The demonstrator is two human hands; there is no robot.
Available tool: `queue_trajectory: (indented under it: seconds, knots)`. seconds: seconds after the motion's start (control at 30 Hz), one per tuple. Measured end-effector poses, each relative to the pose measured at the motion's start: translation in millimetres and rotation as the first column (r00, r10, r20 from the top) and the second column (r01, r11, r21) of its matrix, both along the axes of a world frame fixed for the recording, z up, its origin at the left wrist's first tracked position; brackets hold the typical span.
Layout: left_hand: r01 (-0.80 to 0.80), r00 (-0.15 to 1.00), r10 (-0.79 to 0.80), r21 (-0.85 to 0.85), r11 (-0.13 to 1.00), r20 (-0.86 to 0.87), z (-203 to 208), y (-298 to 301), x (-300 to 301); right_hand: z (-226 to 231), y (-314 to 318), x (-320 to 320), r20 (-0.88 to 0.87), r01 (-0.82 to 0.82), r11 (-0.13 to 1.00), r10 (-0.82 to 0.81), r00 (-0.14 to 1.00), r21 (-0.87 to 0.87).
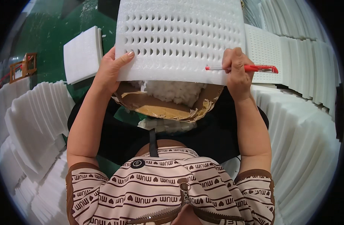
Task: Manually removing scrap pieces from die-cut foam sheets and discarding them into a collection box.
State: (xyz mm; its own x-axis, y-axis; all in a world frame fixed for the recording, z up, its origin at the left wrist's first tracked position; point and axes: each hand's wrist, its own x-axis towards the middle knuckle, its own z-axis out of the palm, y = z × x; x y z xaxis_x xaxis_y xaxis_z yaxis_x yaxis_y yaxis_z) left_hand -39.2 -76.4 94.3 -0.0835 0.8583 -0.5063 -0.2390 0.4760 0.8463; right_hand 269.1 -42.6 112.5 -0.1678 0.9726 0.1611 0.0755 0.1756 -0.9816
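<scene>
A white foam sheet (168, 69) with several rows of round holes spans the space between my hands, tilted above a cardboard box (157, 110). My left hand (112, 69) is closed on its left edge, the thumb lying on top. At the near right corner, my right hand (238, 73) grips a red pen (260, 68) in curled fingers, its clear tip pointing left over the sheet. That hand also rests against the sheet's right edge; its hidden fingers leave the grip there unclear. White foam bits (175, 92) fill the part of the box visible below the sheet.
Stacks of white foam sheets stand at the left (40, 120) and right (292, 135). Another perforated sheet (264, 48) lies beyond my right hand. A plain foam piece (82, 54) and a small brown frame (25, 67) are at the left, near the green floor (48, 30).
</scene>
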Motion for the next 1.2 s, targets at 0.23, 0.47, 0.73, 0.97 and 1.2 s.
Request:
queue_trajectory:
  seconds: [0.23, 0.47, 0.73, 0.97, 1.2]
  knots:
    - [0.049, 0.998, -0.045, 0.078, 0.996, -0.05, 14.6, -6.1, 13.5, -37.6, 0.5, -31.2, 0.62, -0.196, 0.891, -0.114, 0.777, 0.409]
    - [0.036, 0.999, -0.036, 0.072, 0.997, -0.004, 11.7, -6.9, 8.4, -19.6, 14.0, -3.8, -0.311, 0.026, 0.959, -0.117, 0.943, -0.281]
    - [0.021, 0.999, -0.019, 0.063, 0.998, -0.032, 13.8, -7.3, 12.4, -21.1, 1.0, -32.7, 0.393, -0.121, 0.981, 0.053, 0.918, 0.151]
    - [0.027, 0.999, -0.025, 0.066, 0.997, -0.028, 14.4, -12.3, 19.2, -23.0, -0.4, -36.3, 0.323, -0.134, 0.977, 0.074, 0.943, 0.167]
    - [0.025, 0.999, -0.021, 0.109, 0.994, -0.042, 10.3, -10.5, 16.3, -27.8, -2.5, -48.2, 0.59, -0.331, 0.86, 0.043, 0.806, 0.389]
